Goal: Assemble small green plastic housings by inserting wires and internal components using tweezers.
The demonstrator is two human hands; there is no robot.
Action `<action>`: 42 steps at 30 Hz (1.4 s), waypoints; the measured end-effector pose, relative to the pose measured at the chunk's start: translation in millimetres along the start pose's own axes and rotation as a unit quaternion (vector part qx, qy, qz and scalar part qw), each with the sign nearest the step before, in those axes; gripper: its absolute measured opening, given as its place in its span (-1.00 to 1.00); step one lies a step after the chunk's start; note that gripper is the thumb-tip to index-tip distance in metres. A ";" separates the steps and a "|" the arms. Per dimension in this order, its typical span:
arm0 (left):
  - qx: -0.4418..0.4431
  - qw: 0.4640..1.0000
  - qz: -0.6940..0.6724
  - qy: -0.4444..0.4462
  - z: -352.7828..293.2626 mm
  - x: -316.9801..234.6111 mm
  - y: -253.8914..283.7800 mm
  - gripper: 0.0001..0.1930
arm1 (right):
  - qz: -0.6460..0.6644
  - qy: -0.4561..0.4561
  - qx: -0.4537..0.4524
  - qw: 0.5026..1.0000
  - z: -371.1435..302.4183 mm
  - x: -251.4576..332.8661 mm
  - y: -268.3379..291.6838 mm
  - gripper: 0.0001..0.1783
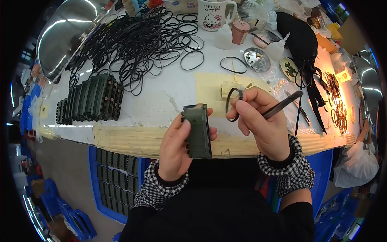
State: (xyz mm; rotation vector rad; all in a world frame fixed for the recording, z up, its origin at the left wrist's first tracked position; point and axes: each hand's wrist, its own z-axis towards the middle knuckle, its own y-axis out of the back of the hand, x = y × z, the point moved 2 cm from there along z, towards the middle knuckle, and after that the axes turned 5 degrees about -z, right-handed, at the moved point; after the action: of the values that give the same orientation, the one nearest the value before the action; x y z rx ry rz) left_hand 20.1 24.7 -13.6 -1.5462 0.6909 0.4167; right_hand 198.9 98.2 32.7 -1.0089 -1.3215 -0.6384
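Note:
My left hand (175, 147) is closed around a dark green rectangular plastic housing (196, 131), held upright above the table's front edge. Just right of it, my right hand (264, 125) pinches a narrow black rubber ring (231, 103) between thumb and forefinger. The ring is apart from the housing. A pair of dark tweezers (282, 105) also rests in the right hand, its wider end pointing up and right; the tip is hidden by the fingers.
Black rubber rings (133, 44) lie in a tangled heap at the back left. Green housings (94, 97) stand in a row on the left; more fill a blue crate (94, 189) below. At the back are a white mug (211, 16), squeeze bottle (223, 37) and metal dish (257, 59).

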 end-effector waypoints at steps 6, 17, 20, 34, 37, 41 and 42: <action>-0.056 0.993 -0.094 -0.042 5.0 -0.2 6.4 -0.51 | -0.134 0.028 -0.046 0.990 3.2 -1.7 -10.7 -0.82; -0.053 0.964 0.188 -0.179 -0.3 -4.6 1.3 -0.41 | -0.258 0.062 0.012 0.964 15.9 6.2 -39.7 -0.92; -0.057 0.960 0.211 -0.177 -2.7 -7.8 -1.6 -0.39 | -0.257 0.054 0.019 0.965 17.4 3.2 -39.0 -0.91; -0.108 0.940 0.258 -0.197 -4.0 -5.9 3.3 -0.34 | -0.262 0.061 0.018 0.963 19.5 5.0 -40.8 -0.93; -0.107 0.937 0.262 -0.204 -4.1 -6.1 3.8 -0.33 | -0.252 0.037 0.020 0.967 21.2 6.2 -41.6 -0.93; -0.107 0.935 0.265 -0.211 -3.6 -4.9 4.5 -0.32 | -0.234 0.018 0.019 0.972 23.4 7.0 -41.0 -0.92; -0.107 0.934 0.266 -0.211 -3.2 -5.1 5.0 -0.32 | -0.232 0.019 0.019 0.972 24.2 7.3 -41.4 -0.91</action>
State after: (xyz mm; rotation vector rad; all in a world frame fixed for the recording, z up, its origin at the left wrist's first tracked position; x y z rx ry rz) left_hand 12.5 22.5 -13.8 -1.3860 0.7318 1.2296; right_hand 153.0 101.7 48.1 -0.6514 -1.5435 -0.9749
